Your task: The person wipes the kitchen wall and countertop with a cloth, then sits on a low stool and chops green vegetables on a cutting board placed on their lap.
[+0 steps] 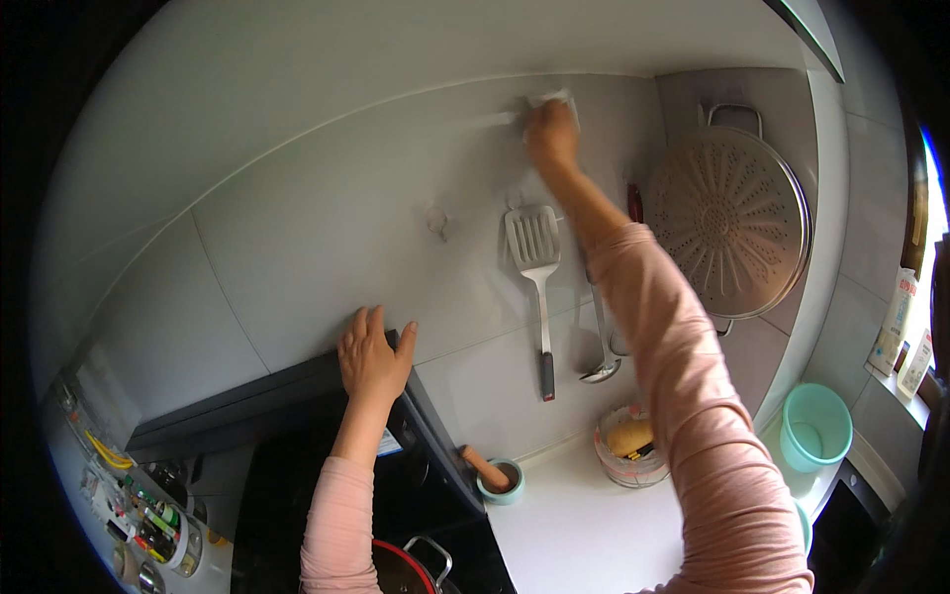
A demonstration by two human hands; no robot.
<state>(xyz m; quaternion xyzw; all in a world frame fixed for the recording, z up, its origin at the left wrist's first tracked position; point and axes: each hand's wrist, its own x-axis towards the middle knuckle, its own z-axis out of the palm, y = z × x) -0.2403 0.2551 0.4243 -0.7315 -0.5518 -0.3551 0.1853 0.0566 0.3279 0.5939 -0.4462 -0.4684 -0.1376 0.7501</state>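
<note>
My right hand (553, 137) presses a white cloth or wipe (571, 104) against the grey tiled wall (356, 200), high up near the corner. Most of the cloth is hidden behind my fingers. My left hand (375, 356) lies spread, holding nothing, at the top corner of a black range hood (289, 445), its fingertips reaching towards the wall. Below my right hand, a slotted metal spatula (534, 237) with a black-tipped handle hangs on the wall. A ladle (600, 369) hangs beside it, partly behind my right forearm. An unused clear hook (438, 220) is left of the spatula.
A perforated steamer tray (720, 223) hangs at the right. Along the white counter (579, 534) stand a mortar with wooden pestle (490, 471) and a basket (631, 475) holding a potato-like item. A mint tub (816, 427) is at right; a red-rimmed pot (404, 568) sits below my left arm.
</note>
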